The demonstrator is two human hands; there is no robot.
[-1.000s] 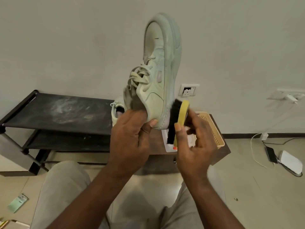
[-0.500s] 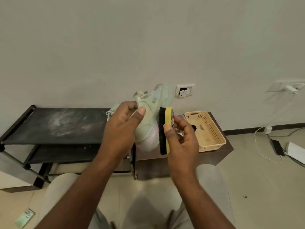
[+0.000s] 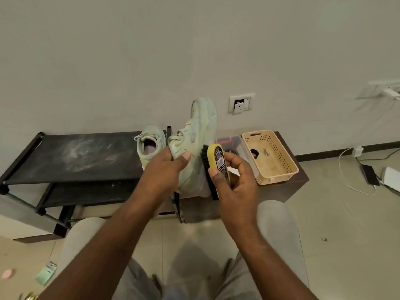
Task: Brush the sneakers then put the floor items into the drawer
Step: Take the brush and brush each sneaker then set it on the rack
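Matt cloth sneaker [image 3: 195, 152]; perforated plastic basket [image 3: 279, 167] (smooth); dusty matt rack shelf [image 3: 82, 156]; glossy floor tiles [image 3: 346, 234].

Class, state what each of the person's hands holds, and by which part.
The left hand grips the pale green sneaker by its upper, near the opening. The right hand holds the yellow shoe brush by its back, bristles facing the sneaker.

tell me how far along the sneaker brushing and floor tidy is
Done: nothing clearly finished; the other sneaker sits on the rack, brushed or not I cannot tell. In hand: the left hand grips one sneaker toe-up while the right hand holds the brush, bristles toward its sole. Left: the green packet and pink item lie on the floor.
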